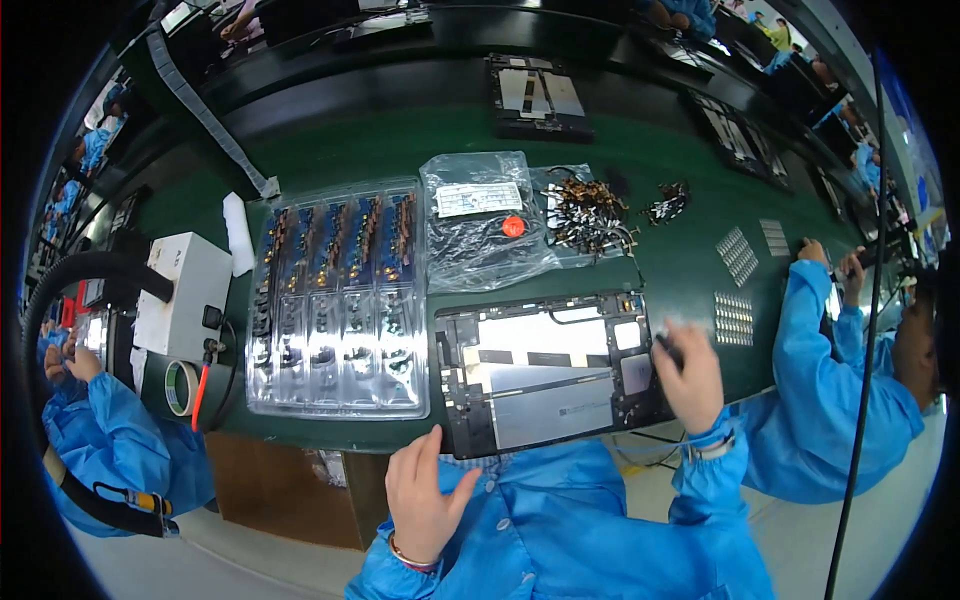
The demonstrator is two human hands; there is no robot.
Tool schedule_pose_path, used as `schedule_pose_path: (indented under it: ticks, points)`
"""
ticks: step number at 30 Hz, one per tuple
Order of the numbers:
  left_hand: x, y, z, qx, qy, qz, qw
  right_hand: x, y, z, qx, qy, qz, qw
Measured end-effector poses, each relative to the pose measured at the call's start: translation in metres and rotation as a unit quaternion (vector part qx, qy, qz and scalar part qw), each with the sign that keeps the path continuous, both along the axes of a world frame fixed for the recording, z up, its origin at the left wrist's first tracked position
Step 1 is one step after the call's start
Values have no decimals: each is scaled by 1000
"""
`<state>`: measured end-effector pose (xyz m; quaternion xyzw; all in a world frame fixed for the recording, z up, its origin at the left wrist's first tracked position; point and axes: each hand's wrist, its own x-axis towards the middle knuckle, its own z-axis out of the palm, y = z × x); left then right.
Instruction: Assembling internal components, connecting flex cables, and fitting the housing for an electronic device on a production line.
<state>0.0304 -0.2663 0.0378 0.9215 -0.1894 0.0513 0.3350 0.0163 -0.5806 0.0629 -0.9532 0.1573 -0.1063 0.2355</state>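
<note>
An opened tablet (553,413) lies at the table's front edge, its silver battery and black frame showing. Beside its near left corner is my left hand (425,500), fingers stretched and thumb apart, the fingertips at the frame's edge. At the tablet's right edge, my right hand (692,378) pinches a small black part (667,346) between thumb and fingers; its exact kind is too small to tell. Behind the tablet lies a heap of small cable parts (588,218) in black, copper and white, with a smaller bunch (667,203) to its right.
Left of the tablet, a clear plastic tray (337,395) holds blue circuit boards. Plastic bags (475,255), a white box (182,300) and a tape roll (181,388) are nearby. Sheets of small pieces (734,318) lie right, close to a co-worker's blue sleeve (810,340). Another tablet (540,97) lies behind.
</note>
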Motion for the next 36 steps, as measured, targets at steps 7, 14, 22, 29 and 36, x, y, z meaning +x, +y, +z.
schedule_pose_path:
  ticks: [7, 14, 22, 29, 36]
  points:
    - [-11, 6, -3, -156, 69, 11, 985, -56, 14, -13, 554, -80, -110, 821]
    - [21, 2, -30, -219, -269, 58, 936, 56, 22, 45, 629, -219, 1, 746]
    - [33, 7, -72, -49, -369, 73, 925, 347, 86, 28, 646, -73, -18, 759]
    - [34, 11, -63, -51, -314, 36, 947, 457, 141, -41, 574, 31, -104, 812]
    - [36, 13, -25, -196, -238, -40, 950, 443, 138, -13, 650, 110, -49, 750]
